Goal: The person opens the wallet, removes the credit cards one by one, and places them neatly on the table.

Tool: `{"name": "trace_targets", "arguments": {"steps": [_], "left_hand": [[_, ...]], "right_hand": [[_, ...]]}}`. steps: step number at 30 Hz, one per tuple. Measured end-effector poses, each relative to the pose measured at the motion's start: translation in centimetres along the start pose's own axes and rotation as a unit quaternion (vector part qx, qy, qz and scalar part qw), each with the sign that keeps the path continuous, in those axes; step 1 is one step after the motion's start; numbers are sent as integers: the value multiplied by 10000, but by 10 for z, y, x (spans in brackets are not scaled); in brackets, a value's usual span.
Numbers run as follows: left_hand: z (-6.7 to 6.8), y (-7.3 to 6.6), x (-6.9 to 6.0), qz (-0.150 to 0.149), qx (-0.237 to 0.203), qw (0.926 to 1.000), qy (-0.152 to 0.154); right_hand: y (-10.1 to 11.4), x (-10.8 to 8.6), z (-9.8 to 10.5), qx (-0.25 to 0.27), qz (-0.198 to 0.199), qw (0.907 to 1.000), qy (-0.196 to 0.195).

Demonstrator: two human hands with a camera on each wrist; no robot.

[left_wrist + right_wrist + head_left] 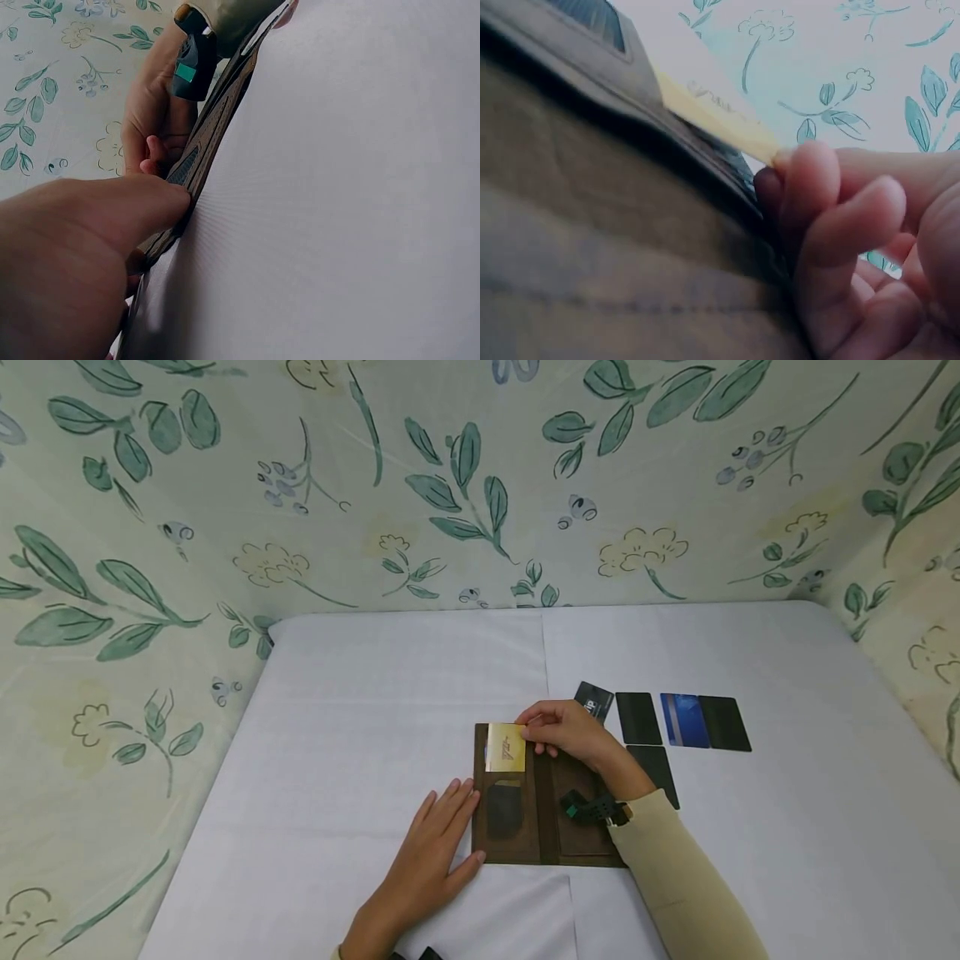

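On a white bench [375,693], the right hand [570,732] is pinching a yellow card [504,753] in a brown wallet [548,814]; the straight-fingered left hand [429,850] is touching the wallet.

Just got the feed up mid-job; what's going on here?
A person is working at an open brown wallet lying on a white table. The right hand pinches the corner of a yellow card that sits partly tucked into the wallet's left panel; whether it is going in or out, I can't tell. The left hand rests against the wallet's left edge. A blue card and several dark cards lie outside the wallet, toward the right.
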State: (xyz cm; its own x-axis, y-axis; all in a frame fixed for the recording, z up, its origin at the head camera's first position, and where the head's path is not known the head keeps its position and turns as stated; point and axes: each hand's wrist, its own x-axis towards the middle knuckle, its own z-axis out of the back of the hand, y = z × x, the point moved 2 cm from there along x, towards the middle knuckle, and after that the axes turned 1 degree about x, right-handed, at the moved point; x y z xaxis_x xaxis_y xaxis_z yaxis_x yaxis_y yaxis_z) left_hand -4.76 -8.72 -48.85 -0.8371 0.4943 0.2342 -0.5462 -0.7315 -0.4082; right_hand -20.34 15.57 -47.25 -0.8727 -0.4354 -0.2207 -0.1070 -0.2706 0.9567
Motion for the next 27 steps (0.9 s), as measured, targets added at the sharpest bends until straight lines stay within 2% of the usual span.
{"name": "trace_targets", "arguments": {"steps": [5, 15, 20, 23, 27], "left_hand": [[1, 0, 0, 33, 29, 10000, 54], [-2, 1, 0, -30, 20, 10000, 24], [-3, 0, 1, -115, 15, 9999, -75], [-3, 0, 0, -71, -3, 10000, -59], [-1, 0, -1, 36, 74, 10000, 20]], "right_hand": [[1, 2, -4, -90, -26, 9995, -317], [1, 0, -4, 389, -73, 9906, -1306], [2, -3, -4, 664, -148, 9867, -1473], [3, -2, -3, 836, -266, 9837, -1568], [8, 2, -4, 778, -410, 9801, -1780]]}}
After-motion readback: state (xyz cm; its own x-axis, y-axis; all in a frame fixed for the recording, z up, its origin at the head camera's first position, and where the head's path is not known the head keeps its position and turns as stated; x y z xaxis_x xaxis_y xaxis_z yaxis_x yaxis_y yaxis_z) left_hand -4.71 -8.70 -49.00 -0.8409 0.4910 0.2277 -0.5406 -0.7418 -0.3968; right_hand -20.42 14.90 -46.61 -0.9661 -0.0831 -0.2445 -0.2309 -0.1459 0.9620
